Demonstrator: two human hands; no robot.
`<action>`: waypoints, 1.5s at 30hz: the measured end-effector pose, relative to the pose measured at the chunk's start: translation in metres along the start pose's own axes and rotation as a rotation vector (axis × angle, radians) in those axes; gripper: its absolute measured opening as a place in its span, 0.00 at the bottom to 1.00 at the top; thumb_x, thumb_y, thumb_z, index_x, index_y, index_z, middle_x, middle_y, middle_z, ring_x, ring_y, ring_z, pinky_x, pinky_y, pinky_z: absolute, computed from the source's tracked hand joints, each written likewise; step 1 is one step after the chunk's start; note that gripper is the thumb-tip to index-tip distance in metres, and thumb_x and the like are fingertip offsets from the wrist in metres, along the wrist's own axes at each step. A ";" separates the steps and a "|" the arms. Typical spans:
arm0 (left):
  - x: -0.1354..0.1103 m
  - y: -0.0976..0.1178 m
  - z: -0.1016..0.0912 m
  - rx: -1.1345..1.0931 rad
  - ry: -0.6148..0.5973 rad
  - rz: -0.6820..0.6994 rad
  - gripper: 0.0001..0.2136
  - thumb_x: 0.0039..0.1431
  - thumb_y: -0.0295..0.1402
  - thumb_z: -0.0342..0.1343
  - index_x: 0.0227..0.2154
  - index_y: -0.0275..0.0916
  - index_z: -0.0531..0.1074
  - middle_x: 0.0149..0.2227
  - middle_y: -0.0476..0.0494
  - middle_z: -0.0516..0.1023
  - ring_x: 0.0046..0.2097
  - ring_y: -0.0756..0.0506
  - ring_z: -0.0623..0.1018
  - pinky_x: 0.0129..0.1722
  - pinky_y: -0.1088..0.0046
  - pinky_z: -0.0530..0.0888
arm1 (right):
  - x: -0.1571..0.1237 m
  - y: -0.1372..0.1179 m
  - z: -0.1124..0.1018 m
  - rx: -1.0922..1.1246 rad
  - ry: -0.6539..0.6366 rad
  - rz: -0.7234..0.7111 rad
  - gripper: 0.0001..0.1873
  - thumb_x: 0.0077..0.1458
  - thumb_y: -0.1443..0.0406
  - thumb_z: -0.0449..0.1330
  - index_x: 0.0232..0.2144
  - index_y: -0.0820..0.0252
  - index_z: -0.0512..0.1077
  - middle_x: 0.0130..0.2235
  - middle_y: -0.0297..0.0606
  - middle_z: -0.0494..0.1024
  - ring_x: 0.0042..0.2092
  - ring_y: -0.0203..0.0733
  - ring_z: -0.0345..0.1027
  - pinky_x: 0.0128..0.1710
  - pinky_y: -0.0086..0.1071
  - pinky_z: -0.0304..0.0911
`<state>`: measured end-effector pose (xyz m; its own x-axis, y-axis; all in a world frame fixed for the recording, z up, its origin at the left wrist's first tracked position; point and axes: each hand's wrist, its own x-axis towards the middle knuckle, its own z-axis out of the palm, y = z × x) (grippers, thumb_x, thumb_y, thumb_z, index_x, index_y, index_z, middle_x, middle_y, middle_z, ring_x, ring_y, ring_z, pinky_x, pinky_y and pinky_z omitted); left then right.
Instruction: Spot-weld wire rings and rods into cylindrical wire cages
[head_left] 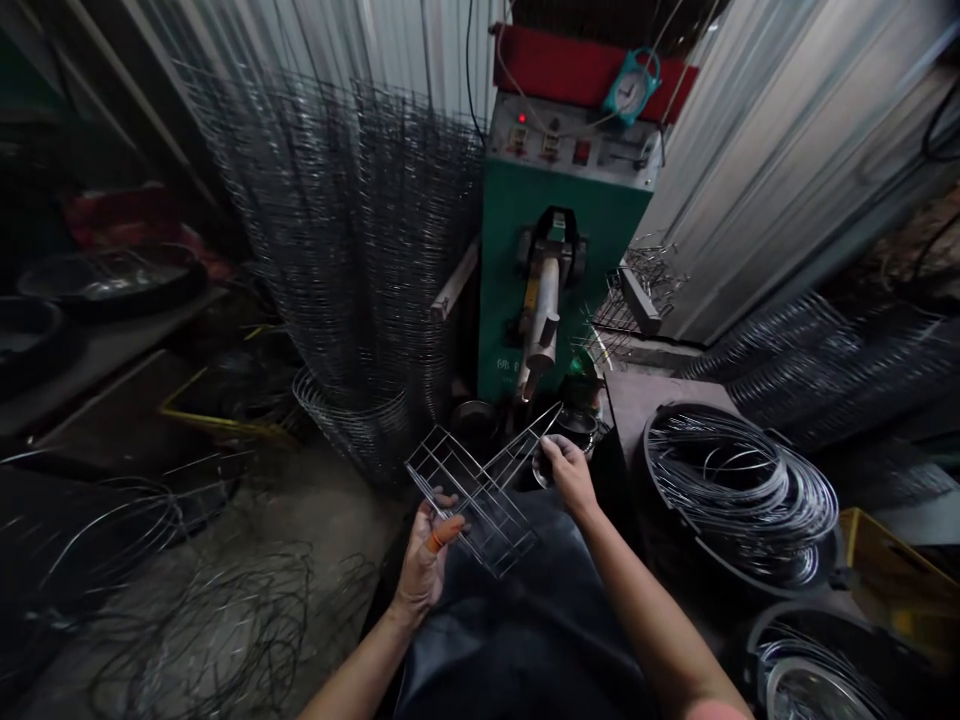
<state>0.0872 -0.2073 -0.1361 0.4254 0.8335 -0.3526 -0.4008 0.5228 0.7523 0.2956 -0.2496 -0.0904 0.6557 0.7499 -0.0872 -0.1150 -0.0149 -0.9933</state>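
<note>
At far left, a dark round tray (pixel 169 292) rests on a bench (pixel 139 335). Near it is a yellow-edged crate (pixel 180 410), and tangled loose wire (pixel 217 610) lies on the floor below. Tall stacks of round wire frames (pixel 345 230) lean by the corrugated wall (pixel 397 40). In front of the person, the left hand (pixel 424 555), an orange cover (pixel 445 534) on one digit, grips the left side of a bent wire rack (pixel 480 490), which is held up above a dark apron (pixel 525 610). Beyond it stands a green machine (pixel 504 230) with a teal clock (pixel 631 92) on top; its lower arm (pixel 546 300) points toward the rack. The right hand (pixel 568 472) is closed on the rack's raised right-hand part. At right, a black tub (pixel 827 553) of coiled wire (pixel 780 490) sits beside a yellow crate (pixel 900 555).
</note>
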 end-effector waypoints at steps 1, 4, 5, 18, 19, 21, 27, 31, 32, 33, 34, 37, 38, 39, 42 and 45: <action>0.001 0.001 0.001 0.003 -0.002 -0.008 0.19 0.38 0.33 0.63 0.37 0.43 0.67 0.42 0.49 0.66 0.43 0.47 0.69 0.38 0.71 0.69 | 0.002 0.000 0.001 0.021 0.004 0.006 0.19 0.44 0.50 0.60 0.22 0.60 0.66 0.20 0.29 0.67 0.21 0.31 0.58 0.20 0.25 0.53; 0.006 0.004 0.003 0.017 -0.008 -0.035 0.18 0.39 0.33 0.62 0.37 0.44 0.67 0.41 0.49 0.67 0.42 0.47 0.69 0.37 0.71 0.69 | 0.008 0.002 0.004 0.082 0.015 0.021 0.18 0.43 0.51 0.62 0.23 0.60 0.66 0.21 0.29 0.67 0.22 0.30 0.59 0.21 0.25 0.55; 0.008 0.005 0.003 0.024 -0.009 -0.042 0.18 0.39 0.33 0.62 0.37 0.44 0.67 0.41 0.49 0.67 0.42 0.47 0.70 0.37 0.71 0.69 | 0.011 0.003 0.004 0.098 0.016 0.027 0.18 0.43 0.52 0.62 0.23 0.60 0.66 0.21 0.29 0.67 0.22 0.30 0.59 0.21 0.25 0.55; 0.027 0.016 0.013 0.076 0.016 -0.085 0.17 0.40 0.33 0.63 0.35 0.43 0.68 0.38 0.48 0.68 0.41 0.46 0.70 0.34 0.72 0.69 | 0.041 0.007 0.007 0.192 0.016 0.032 0.15 0.46 0.55 0.62 0.23 0.60 0.65 0.21 0.29 0.67 0.22 0.29 0.59 0.20 0.23 0.55; 0.028 0.016 0.014 0.073 0.020 -0.079 0.17 0.39 0.34 0.63 0.35 0.43 0.68 0.38 0.49 0.68 0.41 0.46 0.70 0.33 0.72 0.69 | 0.044 0.007 0.007 0.198 0.012 0.030 0.15 0.45 0.55 0.62 0.23 0.60 0.65 0.21 0.28 0.67 0.22 0.29 0.60 0.20 0.23 0.55; 0.031 0.017 0.018 0.073 0.027 -0.066 0.17 0.38 0.34 0.63 0.34 0.43 0.68 0.38 0.49 0.68 0.41 0.46 0.70 0.33 0.72 0.69 | 0.050 0.008 0.008 0.214 0.011 0.026 0.15 0.45 0.55 0.62 0.23 0.60 0.65 0.21 0.28 0.67 0.22 0.29 0.60 0.20 0.23 0.55; 0.038 0.029 0.030 0.106 0.051 -0.085 0.18 0.37 0.34 0.63 0.34 0.41 0.66 0.34 0.50 0.67 0.38 0.47 0.70 0.30 0.73 0.70 | 0.064 0.010 0.010 0.231 0.035 0.033 0.14 0.43 0.56 0.63 0.22 0.60 0.66 0.20 0.27 0.66 0.20 0.29 0.59 0.20 0.24 0.56; 0.037 0.034 0.034 0.124 0.048 -0.101 0.18 0.37 0.34 0.63 0.34 0.42 0.65 0.34 0.51 0.67 0.37 0.48 0.71 0.30 0.72 0.70 | 0.070 0.006 0.010 0.218 0.044 0.075 0.15 0.40 0.55 0.64 0.22 0.61 0.66 0.20 0.29 0.68 0.20 0.29 0.60 0.19 0.25 0.55; 0.037 0.034 0.034 0.126 0.050 -0.098 0.19 0.37 0.34 0.63 0.34 0.42 0.65 0.34 0.51 0.68 0.36 0.48 0.71 0.30 0.72 0.70 | 0.069 0.005 0.008 0.212 0.040 0.089 0.16 0.40 0.55 0.64 0.22 0.61 0.66 0.20 0.29 0.69 0.20 0.30 0.60 0.20 0.25 0.55; 0.036 0.033 0.034 0.124 0.051 -0.092 0.19 0.37 0.34 0.63 0.34 0.42 0.65 0.34 0.51 0.68 0.36 0.48 0.72 0.31 0.71 0.70 | 0.066 0.004 0.006 0.203 0.031 0.101 0.16 0.39 0.54 0.64 0.22 0.61 0.67 0.21 0.30 0.69 0.20 0.30 0.61 0.20 0.25 0.56; 0.036 0.031 0.034 0.117 0.046 -0.084 0.19 0.37 0.34 0.63 0.34 0.42 0.65 0.34 0.51 0.69 0.36 0.48 0.72 0.31 0.71 0.70 | 0.061 0.003 0.002 0.188 0.013 0.111 0.17 0.39 0.54 0.64 0.23 0.61 0.68 0.22 0.31 0.70 0.22 0.31 0.62 0.22 0.26 0.57; 0.033 0.025 0.034 0.091 0.039 -0.050 0.20 0.37 0.34 0.63 0.35 0.41 0.64 0.33 0.49 0.71 0.36 0.47 0.73 0.32 0.71 0.70 | 0.031 0.007 -0.013 0.102 -0.105 0.137 0.19 0.41 0.53 0.64 0.32 0.60 0.71 0.27 0.34 0.74 0.27 0.34 0.67 0.28 0.28 0.61; 0.033 0.023 0.033 0.087 0.049 -0.035 0.20 0.37 0.34 0.63 0.35 0.41 0.64 0.34 0.49 0.71 0.37 0.47 0.73 0.32 0.71 0.70 | 0.019 0.010 -0.018 0.064 -0.167 0.152 0.20 0.42 0.53 0.63 0.35 0.60 0.71 0.28 0.35 0.75 0.29 0.35 0.67 0.30 0.29 0.61; 0.032 0.021 0.033 0.084 0.067 -0.018 0.20 0.36 0.34 0.64 0.35 0.42 0.64 0.34 0.50 0.71 0.37 0.47 0.73 0.32 0.72 0.69 | 0.007 0.014 -0.021 0.023 -0.231 0.169 0.21 0.43 0.52 0.63 0.36 0.60 0.72 0.29 0.35 0.75 0.30 0.36 0.68 0.32 0.29 0.62; 0.033 0.018 0.030 0.056 0.109 0.026 0.20 0.35 0.35 0.64 0.34 0.42 0.65 0.36 0.50 0.70 0.38 0.48 0.72 0.32 0.72 0.69 | -0.020 0.024 -0.024 -0.115 -0.341 0.157 0.18 0.46 0.51 0.60 0.31 0.60 0.73 0.28 0.34 0.74 0.31 0.37 0.67 0.34 0.30 0.61; 0.036 0.019 0.029 0.040 0.094 0.036 0.19 0.36 0.36 0.63 0.33 0.42 0.65 0.36 0.49 0.69 0.39 0.46 0.71 0.30 0.71 0.70 | -0.027 0.027 -0.017 -0.179 -0.316 0.091 0.18 0.47 0.50 0.59 0.28 0.59 0.74 0.28 0.33 0.74 0.31 0.37 0.65 0.34 0.30 0.60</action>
<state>0.1183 -0.1730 -0.1182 0.3324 0.8655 -0.3746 -0.3807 0.4866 0.7864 0.2871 -0.2815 -0.1163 0.3829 0.9069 -0.1757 -0.0118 -0.1854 -0.9826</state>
